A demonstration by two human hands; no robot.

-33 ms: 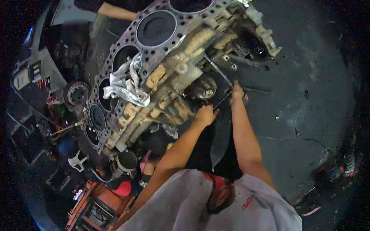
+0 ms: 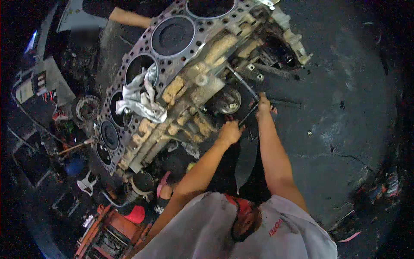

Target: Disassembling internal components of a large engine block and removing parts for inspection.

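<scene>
A large engine block [image 2: 189,82] with a row of round cylinder bores slants across the upper middle, its lower side greasy and tan. A long socket wrench extension [image 2: 243,82] reaches into that side. My right hand [image 2: 264,105] is closed around the extension's outer end, where the socket wrench handle [image 2: 249,113] joins it. Around the handle's other end, my left hand [image 2: 230,132] is closed. The socket at the far tip is hidden against the block. Beside the extension, a round metal part [image 2: 228,101] sticks out from the block.
A crumpled grey-white rag [image 2: 142,97] lies over the bores. Another person's forearm [image 2: 129,17] reaches the block's far edge. An orange metal frame [image 2: 112,235], a toothed ring [image 2: 88,107] and a silver bracket [image 2: 87,183] are at left. Dark floor [image 2: 336,116] spreads out at right.
</scene>
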